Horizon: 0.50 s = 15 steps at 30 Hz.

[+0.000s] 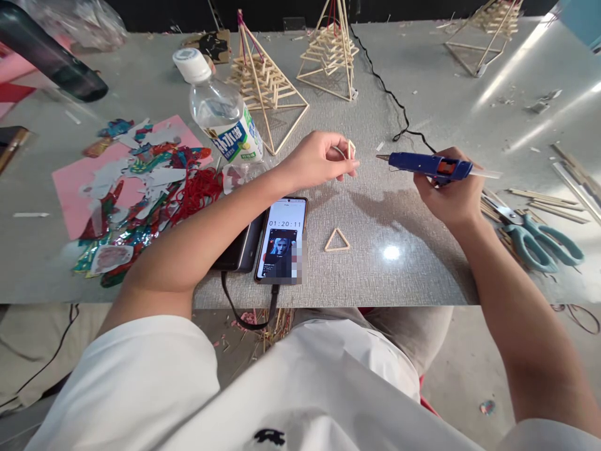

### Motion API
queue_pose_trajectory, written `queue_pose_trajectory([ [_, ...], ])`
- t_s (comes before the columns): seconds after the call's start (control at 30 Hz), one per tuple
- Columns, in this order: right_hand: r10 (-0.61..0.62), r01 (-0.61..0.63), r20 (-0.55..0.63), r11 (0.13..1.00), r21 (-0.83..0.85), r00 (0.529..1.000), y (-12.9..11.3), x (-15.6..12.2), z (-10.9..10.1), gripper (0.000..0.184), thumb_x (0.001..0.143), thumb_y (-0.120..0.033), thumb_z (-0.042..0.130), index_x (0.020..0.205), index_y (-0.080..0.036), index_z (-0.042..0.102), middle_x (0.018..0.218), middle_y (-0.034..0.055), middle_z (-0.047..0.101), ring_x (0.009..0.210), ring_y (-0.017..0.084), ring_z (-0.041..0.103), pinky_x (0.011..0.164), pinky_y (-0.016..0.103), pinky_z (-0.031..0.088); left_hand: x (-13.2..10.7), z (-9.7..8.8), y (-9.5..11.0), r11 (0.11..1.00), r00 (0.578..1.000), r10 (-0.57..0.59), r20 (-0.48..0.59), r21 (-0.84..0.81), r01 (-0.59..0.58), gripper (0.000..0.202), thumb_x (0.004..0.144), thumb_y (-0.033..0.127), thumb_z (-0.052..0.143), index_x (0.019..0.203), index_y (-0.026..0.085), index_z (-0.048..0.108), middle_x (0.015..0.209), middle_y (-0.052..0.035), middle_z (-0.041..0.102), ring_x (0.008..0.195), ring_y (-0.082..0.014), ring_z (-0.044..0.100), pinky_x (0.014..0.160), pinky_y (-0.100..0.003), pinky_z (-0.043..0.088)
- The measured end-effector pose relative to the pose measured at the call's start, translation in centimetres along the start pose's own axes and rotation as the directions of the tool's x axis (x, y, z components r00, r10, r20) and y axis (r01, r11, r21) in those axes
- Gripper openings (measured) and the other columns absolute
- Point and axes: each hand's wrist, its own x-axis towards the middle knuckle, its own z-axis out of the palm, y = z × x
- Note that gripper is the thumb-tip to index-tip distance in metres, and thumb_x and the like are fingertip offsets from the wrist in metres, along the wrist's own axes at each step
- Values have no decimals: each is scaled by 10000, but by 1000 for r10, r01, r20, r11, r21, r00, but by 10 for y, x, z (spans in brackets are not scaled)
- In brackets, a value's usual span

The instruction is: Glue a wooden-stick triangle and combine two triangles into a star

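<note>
My left hand is closed in a pinch on short wooden sticks, held just above the table. My right hand grips a blue hot glue gun, whose nozzle points left toward the sticks with a small gap between. A finished small stick triangle lies flat on the grey table in front of me, below both hands. The glue gun's black cord runs away toward the back of the table.
A phone lies beside a power bank near the front edge. A water bottle lies left of centre, by coloured paper scraps. Stick pyramids stand at the back. Teal scissors and loose sticks lie at right.
</note>
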Motion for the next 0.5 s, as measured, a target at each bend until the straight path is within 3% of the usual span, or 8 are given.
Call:
queue_pose_trajectory([
  [0.33,2,-2,8,1000,4,1000,2,0,2,210,823,-434,840,966,-358,706,795,43,737,697,303,682,713,521,569,1,-2,-3,999,999,29,-19,37,-28,188,994,43,809,1026,176,680,900,-36,857,684,-101,689,744,-268,531],
  [0.5,-8,8,5,1000,-3,1000,2,0,2,206,819,-417,829,943,-344,681,758,28,715,659,276,651,685,486,547,1,-2,0,999,1000,12,-20,51,-11,172,1018,42,806,1091,164,709,833,-21,826,617,-88,600,682,-266,481],
])
